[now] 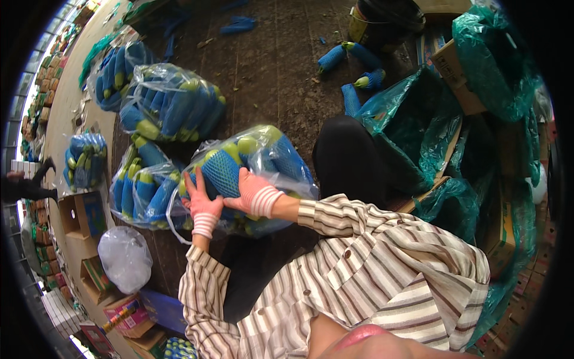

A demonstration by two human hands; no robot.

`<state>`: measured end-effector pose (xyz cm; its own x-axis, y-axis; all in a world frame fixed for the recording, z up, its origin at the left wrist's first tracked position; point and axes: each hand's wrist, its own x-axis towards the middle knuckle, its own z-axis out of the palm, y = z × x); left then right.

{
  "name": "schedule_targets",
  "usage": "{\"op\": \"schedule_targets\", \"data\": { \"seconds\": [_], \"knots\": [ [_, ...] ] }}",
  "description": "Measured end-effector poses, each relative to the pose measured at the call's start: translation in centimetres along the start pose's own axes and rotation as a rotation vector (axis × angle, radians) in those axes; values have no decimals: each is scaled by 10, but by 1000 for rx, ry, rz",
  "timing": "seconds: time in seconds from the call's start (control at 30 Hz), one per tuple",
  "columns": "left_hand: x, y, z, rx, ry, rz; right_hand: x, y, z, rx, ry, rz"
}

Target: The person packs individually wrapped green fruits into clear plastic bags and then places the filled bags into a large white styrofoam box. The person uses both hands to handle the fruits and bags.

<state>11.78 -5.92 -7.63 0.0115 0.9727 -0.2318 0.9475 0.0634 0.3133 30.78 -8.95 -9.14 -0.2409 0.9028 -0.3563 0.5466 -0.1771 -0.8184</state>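
A clear plastic bag (280,177) full of pale green squash in blue foam net sleeves lies between my legs. My left hand (202,204), in a pink glove with a striped cuff, rests on the bag's near left side with fingers spread. Against the sleeved squash (220,172) at the bag's middle lies my right hand (258,195), gloved alike, thumb pointing at the left hand. Its thumb and forefinger are apart; the other fingers are hardly visible. A white bag edge (172,215) loops beside my left wrist. Touching on the left is another clear bag (143,190) of sleeved squash.
More filled bags (172,105) stand beyond. Loose sleeved squash (332,58) lie on the dark floor near a black bucket (383,27). Cartons lined with green plastic (403,125) crowd my right. A clear plastic bundle (125,258) and cardboard boxes (80,215) are at left; a person (29,181) is farther off.
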Motion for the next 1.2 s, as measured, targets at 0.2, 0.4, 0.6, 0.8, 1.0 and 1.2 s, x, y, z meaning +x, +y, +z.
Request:
{"op": "schedule_targets", "data": {
  "seconds": [0.2, 0.4, 0.6, 0.8, 1.0, 1.2],
  "knots": [
    [-6, 39, 1, 24, 81, -17, -5, 0, -38, -132, -65, 89],
    [9, 94, 9, -19, 241, 531, -17, -5, -196, -223, -642, -108],
    [17, 89, 8, 127, 260, 565, 158, 221, -414, -949, 24, 374],
    [-48, 77, -9, 130, 460, 240, 206, 508, -401, -1332, -118, 575],
    [-79, 77, -38, -701, 685, -136, 184, 354, -402, -390, 196, 209],
    [-34, 90, -63, -1948, -129, 207, 71, 67, -298, 236, 197, -866]
  ]
}}
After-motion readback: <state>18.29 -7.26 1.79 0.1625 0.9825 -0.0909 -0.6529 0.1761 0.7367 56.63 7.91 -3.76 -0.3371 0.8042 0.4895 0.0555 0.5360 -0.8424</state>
